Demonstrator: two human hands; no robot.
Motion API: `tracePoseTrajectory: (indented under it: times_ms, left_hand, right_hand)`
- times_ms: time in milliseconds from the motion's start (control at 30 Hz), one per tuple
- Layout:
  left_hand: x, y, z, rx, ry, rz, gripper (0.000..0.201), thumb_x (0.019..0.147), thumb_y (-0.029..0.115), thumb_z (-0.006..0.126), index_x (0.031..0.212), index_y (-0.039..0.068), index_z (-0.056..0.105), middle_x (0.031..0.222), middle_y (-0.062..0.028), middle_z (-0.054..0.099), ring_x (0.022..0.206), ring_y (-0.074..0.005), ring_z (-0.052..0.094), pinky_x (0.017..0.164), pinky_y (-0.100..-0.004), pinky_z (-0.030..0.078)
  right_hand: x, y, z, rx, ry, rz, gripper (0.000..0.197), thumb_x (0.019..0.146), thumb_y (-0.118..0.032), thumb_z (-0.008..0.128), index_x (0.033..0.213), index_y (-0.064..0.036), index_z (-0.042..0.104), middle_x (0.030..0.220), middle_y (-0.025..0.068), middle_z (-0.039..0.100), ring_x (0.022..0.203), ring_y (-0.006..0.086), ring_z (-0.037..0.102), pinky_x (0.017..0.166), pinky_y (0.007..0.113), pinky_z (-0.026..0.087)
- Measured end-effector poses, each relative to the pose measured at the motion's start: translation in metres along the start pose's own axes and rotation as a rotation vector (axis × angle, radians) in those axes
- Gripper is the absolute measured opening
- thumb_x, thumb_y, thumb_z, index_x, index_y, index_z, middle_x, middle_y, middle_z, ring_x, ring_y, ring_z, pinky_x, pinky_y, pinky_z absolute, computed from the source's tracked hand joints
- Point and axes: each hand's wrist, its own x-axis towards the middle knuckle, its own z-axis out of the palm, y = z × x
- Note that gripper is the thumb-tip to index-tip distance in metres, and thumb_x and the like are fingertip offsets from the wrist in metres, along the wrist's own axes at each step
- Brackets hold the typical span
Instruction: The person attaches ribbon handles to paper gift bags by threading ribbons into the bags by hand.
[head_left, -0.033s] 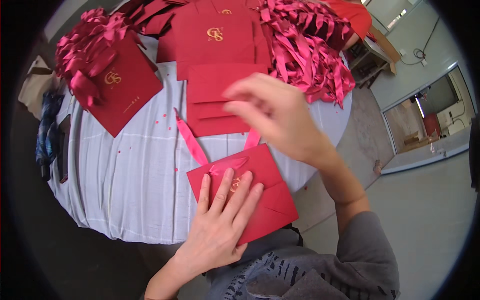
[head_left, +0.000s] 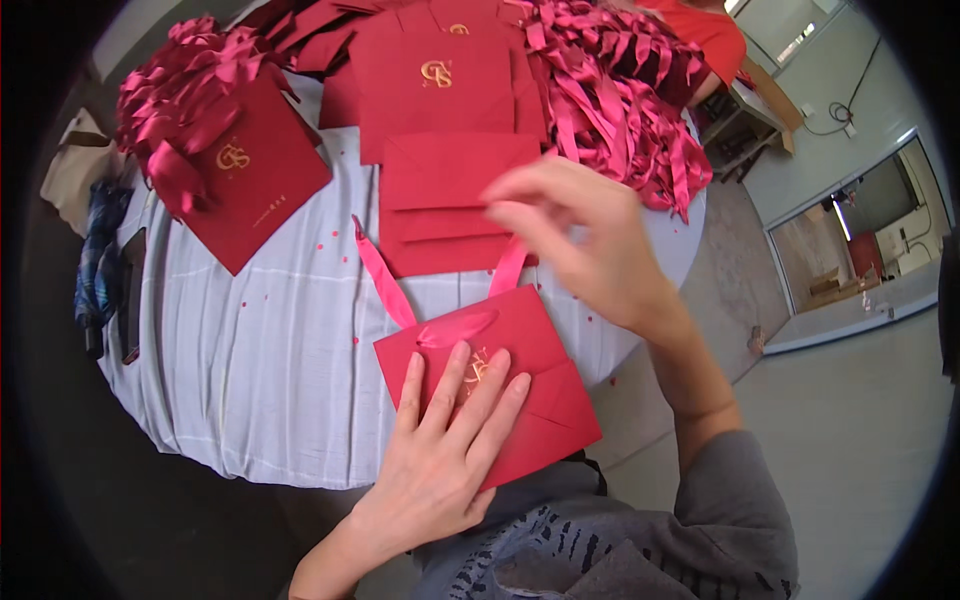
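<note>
A red paper gift bag (head_left: 548,405) with a gold emblem lies flat at the table's near edge. My left hand (head_left: 440,440) rests flat on it, fingers spread, partly covering the emblem. A short pink ribbon loop (head_left: 455,330) crosses the bag's top. One ribbon tail (head_left: 380,270) with a dark tip stretches out on the cloth to the left. The second ribbon tail (head_left: 508,268) runs up behind my right hand (head_left: 580,235). That hand is raised above the bag's far side, thumb and forefinger pinched together. Whatever they hold is hidden.
Flat red bags (head_left: 460,170) lie stacked just beyond. A heap of pink ribbons (head_left: 620,110) is at the far right, near a person in a red top (head_left: 715,40). At left, a bag with ribbons (head_left: 265,180) lies on the white tablecloth (head_left: 290,400); a folded umbrella (head_left: 100,260) is beside the table.
My right hand has shifted slightly to the right and nearer to me, still pinched. My left hand stays flat on the bag. The view has moved a little.
</note>
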Motion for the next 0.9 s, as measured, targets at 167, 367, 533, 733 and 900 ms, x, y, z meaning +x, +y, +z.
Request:
tracePoseTrajectory:
  times_ms: [167, 367, 533, 733, 900]
  left_hand:
    - [-0.019, 0.003, -0.008, -0.451, 0.705, -0.171, 0.055, 0.079, -0.01, 0.043, 0.135, -0.012, 0.038, 0.135, -0.0301, 0.044, 0.127, -0.039, 0.046, 0.104, -0.0389, 0.037]
    - [-0.008, 0.004, 0.037, -1.068, 1.038, -0.365, 0.048, 0.1, 0.018, 0.045, 0.142, -0.001, 0.031, 0.138, -0.0131, 0.042, 0.121, -0.0206, 0.046, 0.103, -0.0347, 0.035]
    - [0.0, -0.017, 0.012, -0.822, 1.179, -0.364, 0.055, 0.099, 0.008, 0.039, 0.148, -0.001, 0.019, 0.15, -0.0183, 0.028, 0.137, -0.0251, 0.031, 0.111, -0.0407, 0.028]
    - [-0.011, 0.002, -0.006, -0.262, 0.962, 0.031, 0.016, 0.089, 0.007, 0.052, 0.091, -0.006, 0.059, 0.079, -0.016, 0.061, 0.077, -0.0274, 0.059, 0.073, -0.0386, 0.047]
    - [0.019, 0.007, 0.027, 0.059, 0.434, -0.176, 0.028, 0.077, -0.004, 0.065, 0.106, -0.002, 0.061, 0.103, -0.0168, 0.061, 0.097, -0.0345, 0.058, 0.086, -0.0423, 0.047]
  right_hand:
    - [-0.037, 0.003, -0.032, 0.359, -0.029, 0.45, 0.017, 0.095, -0.014, 0.056, 0.099, 0.0007, 0.064, 0.084, 0.0039, 0.064, 0.073, 0.0078, 0.06, 0.059, 0.021, 0.047]
    - [-0.05, -0.011, 0.023, 0.695, -0.068, 0.374, 0.037, 0.095, -0.015, 0.059, 0.126, 0.0024, 0.05, 0.096, 0.0054, 0.062, 0.082, 0.0101, 0.06, 0.069, 0.025, 0.051]
    - [-0.022, -0.012, -0.015, 0.521, 0.146, 0.253, 0.025, 0.091, -0.007, 0.061, 0.114, 0.0002, 0.055, 0.096, 0.0033, 0.063, 0.075, 0.0051, 0.059, 0.052, 0.021, 0.05]
    - [0.011, -0.008, -0.026, -0.116, 0.095, -0.38, 0.026, 0.082, -0.012, 0.066, 0.104, -0.0009, 0.058, 0.095, 0.0172, 0.063, 0.085, 0.0369, 0.062, 0.071, 0.041, 0.05]
    - [0.004, -0.004, -0.013, -0.146, -0.064, -0.281, 0.021, 0.083, -0.013, 0.065, 0.101, -0.0022, 0.059, 0.087, 0.0154, 0.063, 0.078, 0.0353, 0.063, 0.066, 0.044, 0.05]
